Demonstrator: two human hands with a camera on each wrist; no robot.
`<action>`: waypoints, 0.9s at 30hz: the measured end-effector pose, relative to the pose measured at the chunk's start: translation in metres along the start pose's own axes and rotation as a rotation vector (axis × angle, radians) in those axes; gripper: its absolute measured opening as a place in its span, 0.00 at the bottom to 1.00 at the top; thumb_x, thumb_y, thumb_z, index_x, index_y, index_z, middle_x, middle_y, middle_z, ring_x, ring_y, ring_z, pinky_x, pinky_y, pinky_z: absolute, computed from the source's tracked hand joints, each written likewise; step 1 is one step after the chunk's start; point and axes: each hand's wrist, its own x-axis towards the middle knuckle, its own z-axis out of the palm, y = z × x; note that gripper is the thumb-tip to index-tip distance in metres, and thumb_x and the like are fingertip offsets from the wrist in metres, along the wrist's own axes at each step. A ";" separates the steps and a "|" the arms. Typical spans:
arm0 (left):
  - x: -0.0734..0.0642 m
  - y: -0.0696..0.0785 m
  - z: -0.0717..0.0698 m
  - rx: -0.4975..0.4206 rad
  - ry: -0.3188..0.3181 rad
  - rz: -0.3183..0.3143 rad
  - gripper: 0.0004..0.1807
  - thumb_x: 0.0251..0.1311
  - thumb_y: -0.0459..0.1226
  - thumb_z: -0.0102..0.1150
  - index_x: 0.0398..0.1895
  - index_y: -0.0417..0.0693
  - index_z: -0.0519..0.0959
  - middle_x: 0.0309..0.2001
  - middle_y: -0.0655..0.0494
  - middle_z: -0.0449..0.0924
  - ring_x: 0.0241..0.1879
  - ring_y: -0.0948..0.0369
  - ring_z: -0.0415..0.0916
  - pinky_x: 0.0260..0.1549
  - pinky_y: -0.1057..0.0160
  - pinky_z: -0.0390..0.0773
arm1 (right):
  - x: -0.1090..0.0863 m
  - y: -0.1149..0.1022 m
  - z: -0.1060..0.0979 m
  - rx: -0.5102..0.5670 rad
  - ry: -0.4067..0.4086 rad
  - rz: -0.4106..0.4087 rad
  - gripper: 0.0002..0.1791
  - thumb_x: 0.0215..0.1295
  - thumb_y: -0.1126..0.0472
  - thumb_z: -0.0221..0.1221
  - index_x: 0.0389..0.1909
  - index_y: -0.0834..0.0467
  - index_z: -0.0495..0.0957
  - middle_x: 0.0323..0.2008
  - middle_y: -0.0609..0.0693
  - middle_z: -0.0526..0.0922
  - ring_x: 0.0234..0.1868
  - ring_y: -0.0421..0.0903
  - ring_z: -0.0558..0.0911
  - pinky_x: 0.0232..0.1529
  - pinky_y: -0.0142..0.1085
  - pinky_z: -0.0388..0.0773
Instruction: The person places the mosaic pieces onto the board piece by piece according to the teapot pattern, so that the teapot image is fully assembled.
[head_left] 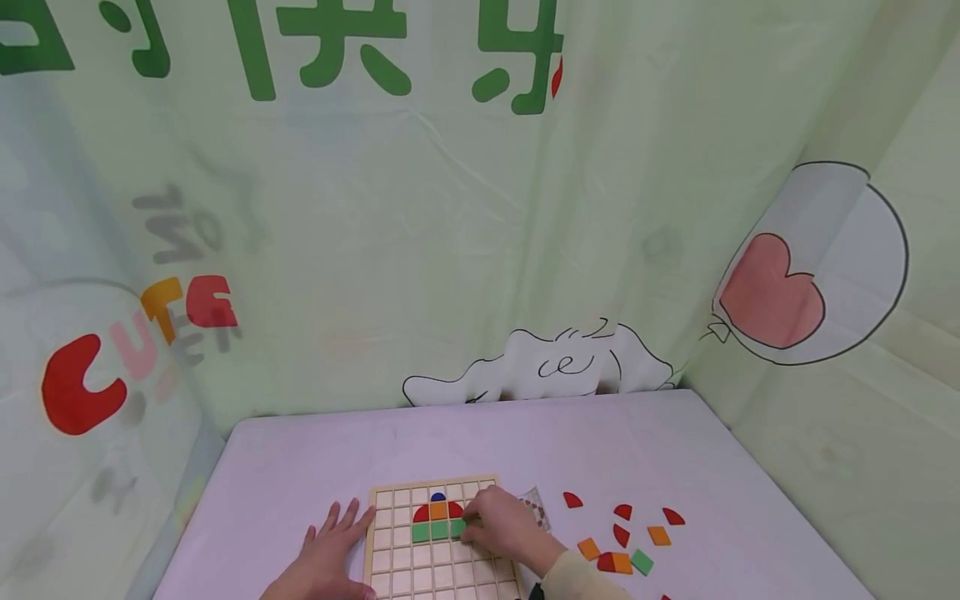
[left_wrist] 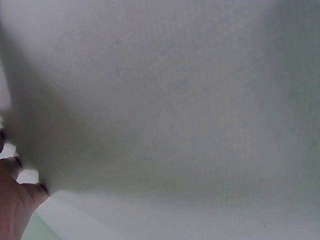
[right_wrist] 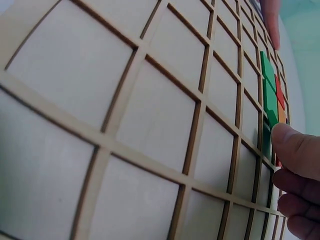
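Note:
A wooden grid board (head_left: 381, 539) lies on the table, with several coloured tiles in its upper cells. A blue piece (head_left: 438, 497) tops an orange square (head_left: 438, 510), which has a red quarter-circle (head_left: 422, 513) on either side. Below them runs a row of green squares (head_left: 431, 531). My right hand (head_left: 501, 523) pinches the green square (right_wrist: 266, 142) at the row's right end; its thumb shows on it in the right wrist view. My left hand (head_left: 330, 554) is spread along the board's left edge, touching the frame. Only its fingertips (left_wrist: 35, 192) show in the left wrist view.
Loose red quarter-circles (head_left: 573, 500), orange squares (head_left: 659, 536) and a green square (head_left: 642, 562) lie scattered right of the board. A patterned card (head_left: 536, 508) sits partly behind my right hand. A printed curtain (head_left: 360, 250) encloses the table (head_left: 300, 450).

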 end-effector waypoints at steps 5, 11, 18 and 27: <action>0.000 0.001 0.000 0.008 0.007 0.003 0.67 0.27 0.52 0.87 0.77 0.45 0.64 0.79 0.34 0.54 0.79 0.29 0.41 0.68 0.20 0.44 | 0.002 -0.003 0.000 -0.031 -0.003 0.015 0.11 0.57 0.53 0.74 0.39 0.54 0.91 0.35 0.41 0.89 0.38 0.37 0.79 0.45 0.35 0.83; 0.005 -0.009 0.006 -0.005 0.008 0.009 0.68 0.25 0.56 0.86 0.77 0.46 0.64 0.80 0.35 0.54 0.79 0.30 0.41 0.68 0.19 0.43 | 0.001 -0.006 0.000 -0.065 0.003 0.008 0.09 0.58 0.54 0.74 0.37 0.53 0.91 0.34 0.41 0.89 0.38 0.37 0.79 0.45 0.37 0.82; 0.000 0.003 -0.001 0.003 -0.005 -0.013 0.66 0.28 0.51 0.87 0.77 0.46 0.64 0.80 0.36 0.53 0.79 0.30 0.40 0.69 0.21 0.42 | -0.001 -0.007 -0.001 -0.085 0.035 -0.033 0.08 0.56 0.56 0.75 0.35 0.54 0.91 0.32 0.41 0.88 0.35 0.36 0.77 0.39 0.33 0.81; 0.005 -0.009 0.006 -0.012 0.003 0.009 0.68 0.26 0.56 0.86 0.77 0.47 0.63 0.80 0.35 0.53 0.79 0.30 0.40 0.68 0.19 0.41 | 0.000 -0.006 0.002 -0.101 0.041 -0.049 0.08 0.54 0.55 0.76 0.34 0.53 0.91 0.30 0.40 0.87 0.32 0.34 0.75 0.33 0.30 0.77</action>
